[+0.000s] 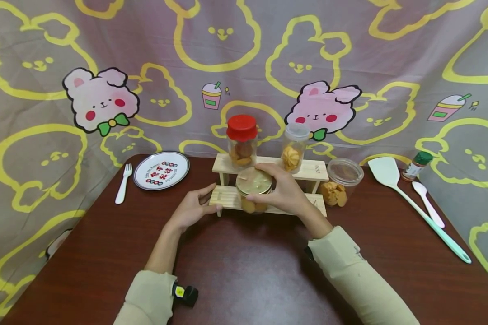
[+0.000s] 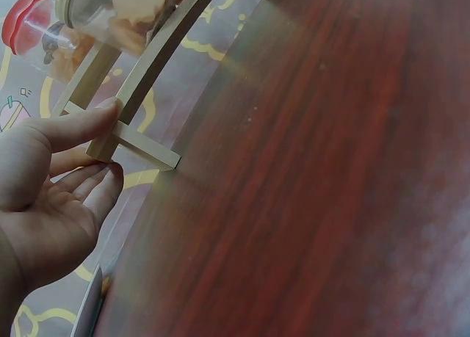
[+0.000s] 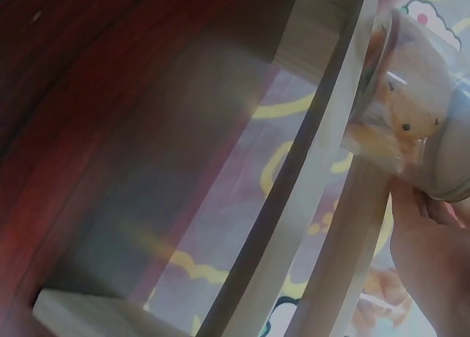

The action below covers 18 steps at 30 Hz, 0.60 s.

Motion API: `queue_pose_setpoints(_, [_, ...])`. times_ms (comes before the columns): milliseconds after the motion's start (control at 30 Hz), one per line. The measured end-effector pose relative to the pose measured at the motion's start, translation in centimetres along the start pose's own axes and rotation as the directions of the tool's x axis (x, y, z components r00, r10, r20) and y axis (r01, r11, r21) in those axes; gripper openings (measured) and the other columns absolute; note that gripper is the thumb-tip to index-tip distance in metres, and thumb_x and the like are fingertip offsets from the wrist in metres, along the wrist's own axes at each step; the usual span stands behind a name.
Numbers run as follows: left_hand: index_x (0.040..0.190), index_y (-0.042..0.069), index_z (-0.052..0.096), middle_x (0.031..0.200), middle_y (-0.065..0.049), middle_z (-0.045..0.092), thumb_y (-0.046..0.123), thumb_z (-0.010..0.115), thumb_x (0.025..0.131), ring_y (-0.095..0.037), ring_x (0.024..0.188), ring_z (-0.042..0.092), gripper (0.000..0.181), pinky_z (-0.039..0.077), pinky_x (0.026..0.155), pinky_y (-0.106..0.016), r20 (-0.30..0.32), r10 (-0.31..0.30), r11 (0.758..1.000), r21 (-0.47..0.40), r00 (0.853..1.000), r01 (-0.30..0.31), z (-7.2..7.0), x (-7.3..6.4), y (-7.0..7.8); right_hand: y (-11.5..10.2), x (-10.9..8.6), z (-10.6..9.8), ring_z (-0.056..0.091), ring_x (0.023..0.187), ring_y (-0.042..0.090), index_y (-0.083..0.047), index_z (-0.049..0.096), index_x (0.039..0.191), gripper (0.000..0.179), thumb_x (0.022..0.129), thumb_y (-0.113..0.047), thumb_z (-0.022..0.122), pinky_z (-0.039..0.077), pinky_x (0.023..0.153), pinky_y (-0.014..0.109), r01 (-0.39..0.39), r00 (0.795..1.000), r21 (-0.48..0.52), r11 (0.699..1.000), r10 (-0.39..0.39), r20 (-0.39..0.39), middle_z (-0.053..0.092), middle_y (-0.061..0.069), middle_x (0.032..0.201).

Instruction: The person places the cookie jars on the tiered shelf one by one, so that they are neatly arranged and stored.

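Observation:
A two-step wooden rack (image 1: 309,170) stands mid-table. On its lower step sits a gold-lidded cookie jar (image 1: 253,187). My right hand (image 1: 274,187) grips this jar from the right, fingers curled over the lid and side; the right wrist view shows the jar (image 3: 407,106) against the rack's slats (image 3: 316,175). My left hand (image 1: 203,202) lies at the rack's left end with its fingers nearly straight. In the left wrist view the thumb (image 2: 88,124) presses on the rack's foot (image 2: 139,142). A red-lidded jar (image 1: 241,139) and a clear-lidded jar (image 1: 294,146) stand on the top step.
A printed plate (image 1: 161,170) and a white fork (image 1: 123,183) lie at the back left. Right of the rack are a cookie jar lying on its side (image 1: 341,178), a mint spatula (image 1: 415,203), a white spoon (image 1: 429,203) and a small green-capped bottle (image 1: 417,164). A bunny-print cloth hangs behind.

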<state>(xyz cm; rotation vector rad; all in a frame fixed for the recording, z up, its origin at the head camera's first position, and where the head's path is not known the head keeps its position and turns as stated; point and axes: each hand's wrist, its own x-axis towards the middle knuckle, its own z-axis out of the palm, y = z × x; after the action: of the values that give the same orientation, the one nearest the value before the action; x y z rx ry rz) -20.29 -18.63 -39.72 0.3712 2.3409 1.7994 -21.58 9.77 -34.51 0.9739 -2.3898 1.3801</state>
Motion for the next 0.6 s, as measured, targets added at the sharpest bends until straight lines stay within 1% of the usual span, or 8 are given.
queue_pose_setpoints(200, [0.153, -0.009, 0.034, 0.157, -0.020, 0.037, 0.000, 0.075, 0.088, -0.030, 0.138, 0.043, 0.077, 0.043, 0.108, -0.032, 0.004, 0.003, 1.000, -0.001, 1.000, -0.003, 0.1, 0.0, 0.1, -0.2, 0.3, 0.7, 0.058, 0.121, 0.024, 0.002, 0.062, 0.132, 0.078, 0.067, -0.021, 0.097, 0.049, 0.102, 0.041, 0.033, 0.999, -0.011, 0.999, -0.033, -0.014, 0.064, 0.013, 0.130])
queue_pose_setpoints(500, [0.153, -0.007, 0.034, 0.158, -0.019, 0.036, 0.000, 0.076, 0.089, -0.030, 0.138, 0.043, 0.077, 0.045, 0.107, -0.031, 0.007, -0.002, 1.000, -0.016, 1.000, 0.002, 0.0, 0.1, 0.1, -0.5, 0.4, 1.2, 0.060, 0.118, 0.025, 0.002, 0.063, 0.132, 0.077, 0.067, -0.024, 0.097, 0.052, 0.100, 0.042, 0.008, 1.000, -0.032, 0.999, -0.009, -0.023, 0.065, 0.013, 0.131])
queue_pose_setpoints(600, [0.154, -0.006, 0.035, 0.158, -0.019, 0.037, 0.001, 0.076, 0.089, -0.030, 0.138, 0.043, 0.077, 0.045, 0.106, -0.031, 0.005, -0.006, 1.000, -0.015, 1.000, 0.006, 0.0, 0.0, 0.0, -0.5, 0.4, 1.4, 0.059, 0.119, 0.025, 0.001, 0.064, 0.132, 0.078, 0.067, -0.027, 0.097, 0.051, 0.100, 0.042, 0.018, 1.000, -0.055, 0.998, -0.019, -0.023, 0.064, 0.013, 0.132])
